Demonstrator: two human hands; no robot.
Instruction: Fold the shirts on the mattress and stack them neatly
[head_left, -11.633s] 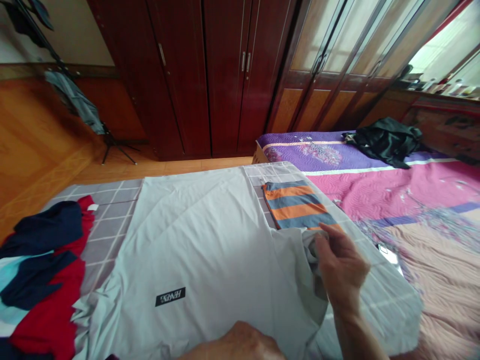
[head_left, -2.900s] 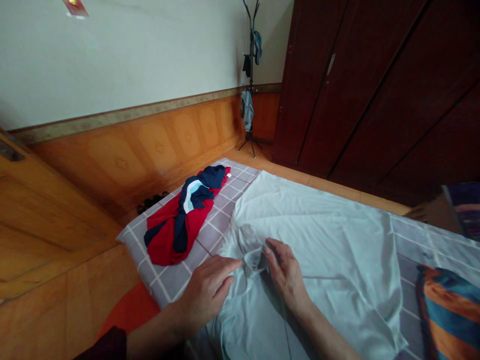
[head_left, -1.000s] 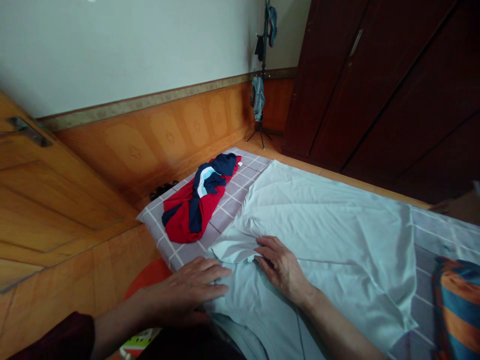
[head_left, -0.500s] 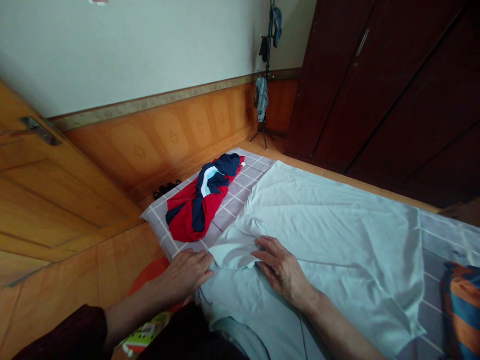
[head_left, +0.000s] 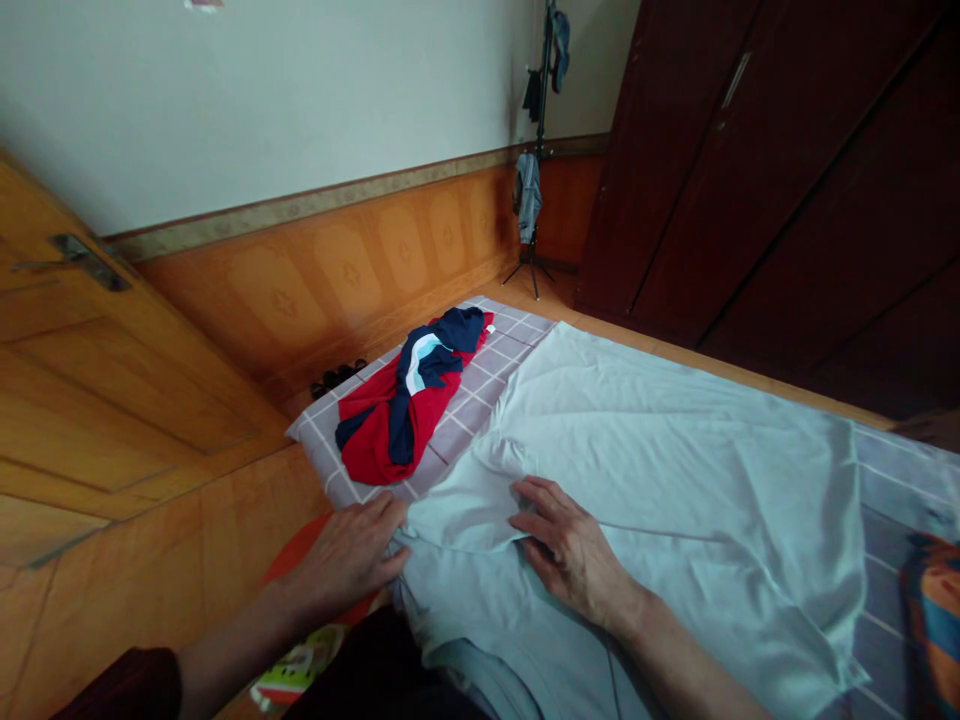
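A pale mint T-shirt (head_left: 675, 470) lies spread over the bed, its neckline close to my body and its hem out to the right. My left hand (head_left: 360, 550) pinches the end of the nearer sleeve at the bed's edge. Where that sleeve meets the body of the shirt, my right hand (head_left: 566, 545) has its fingers curled on the cloth, gripping a fold. Between the two hands the sleeve is drawn fairly straight. The fingertips of my right hand are partly hidden by the fabric.
A crumpled red and navy garment (head_left: 412, 400) lies on the checked bedsheet (head_left: 499, 365). Orange and blue cloth (head_left: 937, 610) sits at the right edge. Beyond stand a coat rack (head_left: 538, 130), a dark wardrobe (head_left: 712, 180) and a wooden door (head_left: 127, 390).
My left hand has moved a little left, drawing the sleeve end outward and flattening its folds. My right hand stays at nearly the same spot on the shirt. The view has shifted slightly.
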